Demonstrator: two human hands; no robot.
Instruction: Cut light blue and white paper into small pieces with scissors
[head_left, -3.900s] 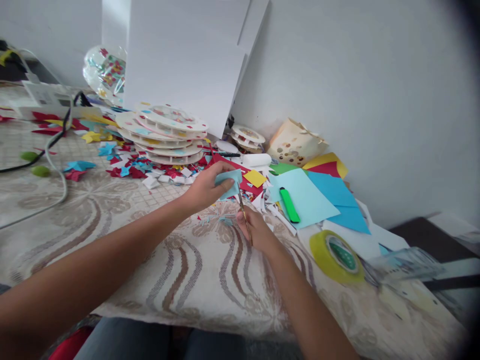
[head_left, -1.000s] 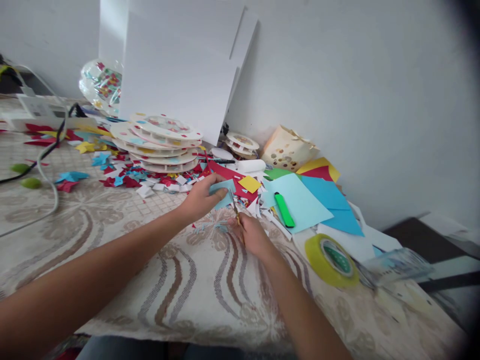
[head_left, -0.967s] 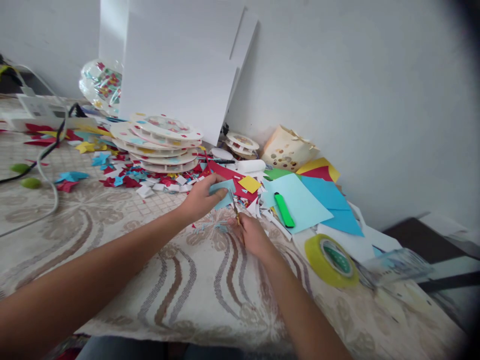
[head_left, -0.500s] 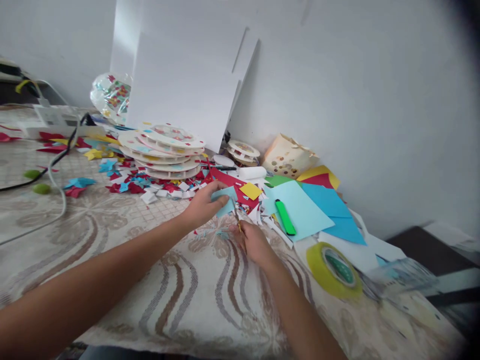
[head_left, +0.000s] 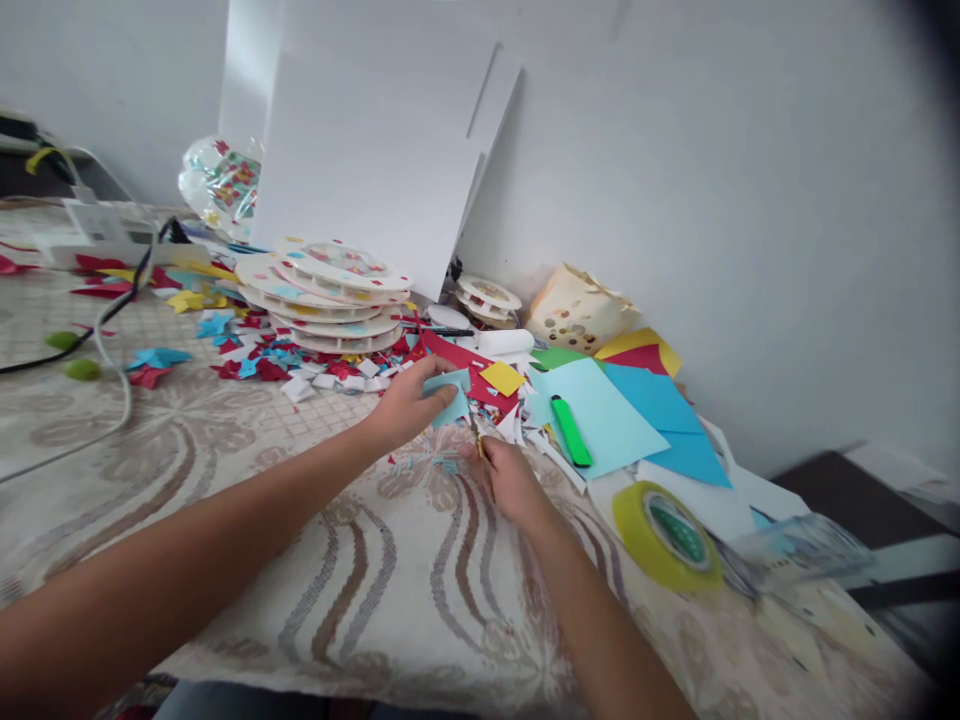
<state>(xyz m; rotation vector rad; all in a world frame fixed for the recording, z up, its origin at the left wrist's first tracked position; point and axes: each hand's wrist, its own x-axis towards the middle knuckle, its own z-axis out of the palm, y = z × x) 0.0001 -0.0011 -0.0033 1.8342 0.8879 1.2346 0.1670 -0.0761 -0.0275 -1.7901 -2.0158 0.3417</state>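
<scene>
My left hand [head_left: 411, 402] pinches a small light blue piece of paper [head_left: 452, 408] between thumb and fingers, just above the tablecloth. In my right hand [head_left: 511, 478] is a pair of scissors [head_left: 477, 432], its blades pointing up toward the paper's right edge. Whether the blades touch the paper is too small to tell. Thin light blue paper strips [head_left: 445, 464] lie on the cloth below the hands. Close behind them are a yellow paper square [head_left: 502, 378] and red paper [head_left: 454, 352].
Stacked white decorated discs [head_left: 337, 310] stand behind a heap of coloured paper scraps [head_left: 262, 362]. To the right lie a green box cutter [head_left: 571, 432], light blue sheets [head_left: 622, 425] and a yellow tape roll [head_left: 666, 537]. Cables [head_left: 127, 390] cross the left side. A white board [head_left: 367, 140] leans on the wall.
Both hands keep nearly the same place. The right hand and scissors have shifted very slightly; the left hand still holds the paper.
</scene>
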